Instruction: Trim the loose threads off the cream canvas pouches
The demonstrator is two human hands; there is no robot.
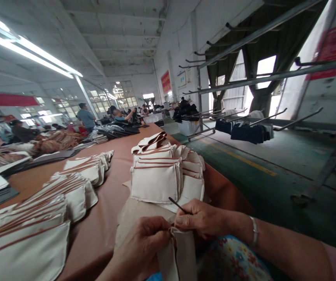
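Observation:
My left hand (147,242) pinches the top edge of a cream fabric piece (184,255) with a brown-edged opening, low in the view. Close against it, my right hand (198,219) is closed around a thin dark stick-like tool (179,205), whose free end points up and left. The fingertips of both hands nearly meet at the piece's upper edge. Just beyond them lies a stack of cream pouches (154,181) with brown trim, spread in overlapping layers. What the tool's other end touches is hidden by my right hand.
More cream pouches (77,195) lie in overlapping rows on the brown-covered table (103,218) at left. A metal rack (244,84) with prongs stands at right over the green floor. Several people work farther back; one person (86,117) stands.

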